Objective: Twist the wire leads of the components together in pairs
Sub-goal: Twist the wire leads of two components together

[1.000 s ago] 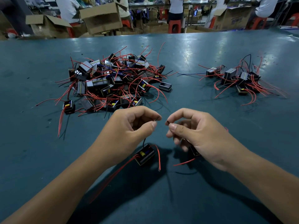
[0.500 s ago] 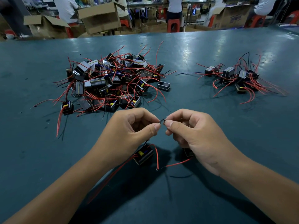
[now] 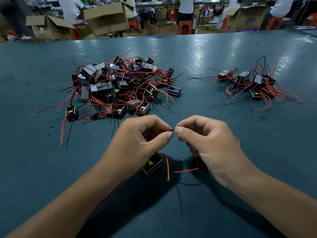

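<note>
1. Beyond the fingers and to their left, a large pile of components [image 3: 118, 86] lies on the worktop [image 3: 34, 160]: small dark blocks with grey faces and yellow parts, tangled in thin red wires, a few black and blue.
2. Beyond and well to the right of the fingers sits a smaller pile [image 3: 253, 83] of the same blocks, its red leads splayed outward.
3. Cardboard boxes [image 3: 106, 18], red stools and seated people line the far edge.
4. The worktop is dark teal, smooth and slightly glossy, with scattered specks.
5. Under the left hand [image 3: 137, 140] a component [image 3: 153, 164] rests on the worktop, a red lead [image 3: 167, 166] curling from it; the wrist covers part of it.
6. Another component [image 3: 199, 161] is mostly hidden beneath the right hand [image 3: 209, 141].
7. Both hands are curled with thumbs and forefingers nearly meeting, pinching a thin dark wire lead [image 3: 173, 129] between them; the forearms angle in from the lower corners.
</note>
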Motion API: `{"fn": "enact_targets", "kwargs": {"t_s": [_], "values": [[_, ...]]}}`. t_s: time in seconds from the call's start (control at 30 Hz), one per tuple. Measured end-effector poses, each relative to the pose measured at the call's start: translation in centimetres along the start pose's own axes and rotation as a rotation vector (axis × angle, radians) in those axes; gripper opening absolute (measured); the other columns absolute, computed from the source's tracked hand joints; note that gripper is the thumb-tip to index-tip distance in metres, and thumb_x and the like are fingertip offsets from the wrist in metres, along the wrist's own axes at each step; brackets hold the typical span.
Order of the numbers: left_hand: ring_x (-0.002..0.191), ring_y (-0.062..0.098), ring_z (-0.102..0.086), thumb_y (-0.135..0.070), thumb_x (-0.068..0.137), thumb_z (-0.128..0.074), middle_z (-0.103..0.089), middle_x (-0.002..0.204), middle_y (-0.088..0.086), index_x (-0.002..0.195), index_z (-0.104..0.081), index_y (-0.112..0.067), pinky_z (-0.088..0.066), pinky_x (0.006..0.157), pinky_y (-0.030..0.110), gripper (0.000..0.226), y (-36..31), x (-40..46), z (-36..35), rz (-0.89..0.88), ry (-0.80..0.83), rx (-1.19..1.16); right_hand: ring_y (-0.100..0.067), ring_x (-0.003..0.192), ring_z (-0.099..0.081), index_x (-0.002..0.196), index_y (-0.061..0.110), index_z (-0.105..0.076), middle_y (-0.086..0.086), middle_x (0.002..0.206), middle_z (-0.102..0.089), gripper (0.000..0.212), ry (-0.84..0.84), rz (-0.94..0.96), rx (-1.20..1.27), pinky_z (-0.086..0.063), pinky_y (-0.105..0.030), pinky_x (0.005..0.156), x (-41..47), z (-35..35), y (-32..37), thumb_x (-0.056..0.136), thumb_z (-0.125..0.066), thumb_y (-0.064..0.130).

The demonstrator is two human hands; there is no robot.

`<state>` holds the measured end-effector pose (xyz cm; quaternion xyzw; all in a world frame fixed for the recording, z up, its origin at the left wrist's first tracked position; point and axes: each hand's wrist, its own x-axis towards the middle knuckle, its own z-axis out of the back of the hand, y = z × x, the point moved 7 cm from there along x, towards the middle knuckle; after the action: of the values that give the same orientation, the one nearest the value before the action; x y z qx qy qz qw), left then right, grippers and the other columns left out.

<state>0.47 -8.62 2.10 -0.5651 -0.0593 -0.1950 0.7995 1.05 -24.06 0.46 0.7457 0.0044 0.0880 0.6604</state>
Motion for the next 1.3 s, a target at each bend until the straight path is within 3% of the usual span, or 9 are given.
{"fn": "enact_targets", "kwargs": {"t_s": [0.1,0.2,0.47,0.63,0.77,0.9,1.1,1.2,1.3], "values": [[0.066,0.032,-0.061,-0.025,0.086,-0.073,-0.069,0.072,0.008,0.086,-0.073,-0.022,-0.049,0.059,0.042,0.003,-0.3,0.0,-0.2,-0.027,-0.002,0.023,0.001,0.046,-0.050,0.077,0.008,-0.070,0.007,0.058,-0.061,0.009,-0.019,0.013,-0.011,-0.036,-0.006,0.046,0.0,0.0,0.0,0.085,-0.071,0.003],[0.067,0.032,-0.063,-0.025,0.086,-0.074,-0.070,0.073,0.005,0.088,-0.072,-0.024,-0.051,0.059,0.045,0.002,-0.5,-0.1,-0.3,-0.045,0.000,0.043,0.001,0.046,-0.048,0.075,0.010,-0.069,0.007,0.057,-0.060,0.013,-0.048,0.024,-0.032,-0.036,-0.007,0.046,0.0,0.1,0.0,0.086,-0.070,0.003],[0.063,0.018,-0.063,-0.023,0.088,-0.075,-0.069,0.072,-0.003,0.085,-0.074,-0.020,-0.050,0.059,0.038,0.005,-1.5,-0.2,-0.4,-0.117,-0.039,0.163,-0.004,0.056,-0.052,0.072,0.014,-0.067,0.008,0.060,-0.063,0.019,-0.071,0.134,-0.148,-0.042,-0.013,0.054,-0.1,0.0,0.7,0.085,-0.070,0.001],[0.083,0.017,-0.062,-0.027,0.093,-0.063,-0.065,0.089,-0.011,0.102,-0.069,-0.021,-0.051,0.072,0.031,0.013,-2.8,-0.1,0.5,-0.204,-0.120,0.285,-0.005,0.054,-0.050,0.071,0.017,-0.066,0.009,0.059,-0.060,0.012,-0.021,0.197,-0.275,-0.042,-0.017,0.052,-0.2,-0.3,1.5,0.081,-0.073,0.014],[0.079,0.013,-0.056,-0.020,0.091,-0.067,-0.061,0.088,-0.007,0.090,-0.070,-0.016,-0.041,0.071,0.020,0.005,-4.0,-0.1,0.2,-0.326,-0.092,0.483,-0.006,0.050,-0.047,0.072,0.017,-0.066,0.009,0.056,-0.058,0.008,0.011,0.200,-0.293,-0.041,-0.023,0.048,-0.4,-0.6,1.7,0.078,-0.068,0.022],[0.076,0.014,-0.054,-0.018,0.090,-0.067,-0.059,0.080,-0.007,0.082,-0.067,-0.015,-0.038,0.069,0.018,0.009,-4.2,-0.1,0.1,-0.313,-0.073,0.490,-0.011,0.053,-0.047,0.074,0.016,-0.067,0.003,0.057,-0.058,0.009,0.018,0.205,-0.318,-0.045,-0.039,0.049,-0.5,-0.6,1.8,0.078,-0.069,0.024],[0.071,0.006,-0.046,-0.032,0.096,-0.053,-0.047,0.073,-0.013,0.079,-0.057,-0.018,-0.033,0.063,0.018,0.022,-4.3,0.0,-0.2,-0.259,0.034,0.534,0.000,0.046,-0.042,0.074,0.019,-0.067,0.012,0.056,-0.054,0.004,0.074,0.305,-0.417,-0.032,-0.009,0.048,-1.3,-1.6,2.6,0.077,-0.066,0.016],[0.070,0.001,-0.042,-0.039,0.094,-0.040,-0.042,0.073,-0.014,0.079,-0.048,-0.022,-0.029,0.061,0.018,0.023,-4.2,-0.2,-0.6,-0.227,0.089,0.648,0.000,0.045,-0.042,0.072,0.019,-0.066,0.015,0.054,-0.052,0.006,0.080,0.313,-0.436,-0.031,-0.007,0.048,-1.4,-1.9,2.7,0.076,-0.066,0.014],[0.059,0.002,-0.042,-0.038,0.089,-0.045,-0.047,0.064,-0.013,0.071,-0.049,-0.024,-0.028,0.053,0.018,0.023,-3.3,-0.3,-0.4,-0.084,0.067,0.554,0.000,0.045,-0.042,0.072,0.016,-0.067,0.014,0.054,-0.052,0.006,0.083,0.296,-0.433,-0.032,-0.008,0.048,-1.5,-1.8,2.6,0.077,-0.068,0.014]]}}
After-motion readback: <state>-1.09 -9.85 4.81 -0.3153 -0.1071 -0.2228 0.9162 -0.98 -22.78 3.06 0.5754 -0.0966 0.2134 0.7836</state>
